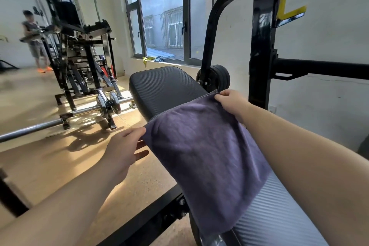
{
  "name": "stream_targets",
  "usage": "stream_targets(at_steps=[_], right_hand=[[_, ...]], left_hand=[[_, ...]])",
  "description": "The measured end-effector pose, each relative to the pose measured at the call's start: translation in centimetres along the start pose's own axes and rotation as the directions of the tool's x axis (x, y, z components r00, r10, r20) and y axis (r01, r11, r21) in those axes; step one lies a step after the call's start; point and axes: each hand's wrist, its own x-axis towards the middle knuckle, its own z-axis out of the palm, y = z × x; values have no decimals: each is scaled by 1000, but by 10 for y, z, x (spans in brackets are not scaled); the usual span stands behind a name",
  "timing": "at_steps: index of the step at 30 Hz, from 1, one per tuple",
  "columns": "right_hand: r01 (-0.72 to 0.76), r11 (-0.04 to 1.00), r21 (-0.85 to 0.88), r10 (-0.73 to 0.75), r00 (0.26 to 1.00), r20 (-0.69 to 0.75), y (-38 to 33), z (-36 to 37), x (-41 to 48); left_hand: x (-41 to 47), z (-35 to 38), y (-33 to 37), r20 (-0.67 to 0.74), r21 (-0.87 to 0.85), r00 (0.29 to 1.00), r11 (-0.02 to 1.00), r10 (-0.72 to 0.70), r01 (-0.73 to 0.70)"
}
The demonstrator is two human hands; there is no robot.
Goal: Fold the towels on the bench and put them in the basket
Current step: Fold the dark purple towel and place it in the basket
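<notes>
Towel [201,158]: dusky purple-grey, plush nap, stitched hem along the far edge, doubled over; draped across the bench [165,86], near end hanging off its left side. Left hand [121,152]: thumb and fingers pinching the far-left corner. Right hand [231,102]: fingers curled, grasping the far-right corner. Bench: black ribbed padding, black steel frame.

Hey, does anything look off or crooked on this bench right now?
The towel lies askew across the bench, one side hanging off its edge. The left hand and right hand pinch its far corners. Nothing looks damaged.
</notes>
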Motion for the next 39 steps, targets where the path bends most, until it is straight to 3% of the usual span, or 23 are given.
stream_targets(at_steps=[3, 9, 13, 22, 28, 33, 39], right_hand=[[-16, 998, 56, 13, 998, 63, -1, -2, 1], [-21, 981, 195, 18, 1000, 16, -6, -12, 2], [-17, 924, 381, 15, 1000, 8, -18, -31, -6], [52, 859, 510, -25, 998, -60, -42, -82, -45], [172, 873, 456, -86, 975, -203, -59, -108, -81], [212, 870, 446, -119, 967, -226, -74, -127, -121], [240, 853, 464, -141, 961, -238, -86, -140, -169]], left_hand=[[0, -2, -1, -2, -17, 1000, 1000, 15, -15], [-3, -2, 6, -45, -109, 998, 992, 51, -56], [-4, -7, 12, -53, -173, 998, 984, 35, -44], [-32, -7, 42, -29, -342, 997, 937, 71, -77], [-59, -8, 65, -127, -207, 963, 943, 237, -259], [-83, -16, 85, -233, -61, 912, 931, 337, -359], [-117, -34, 96, -234, 91, 864, 895, 446, -437]])
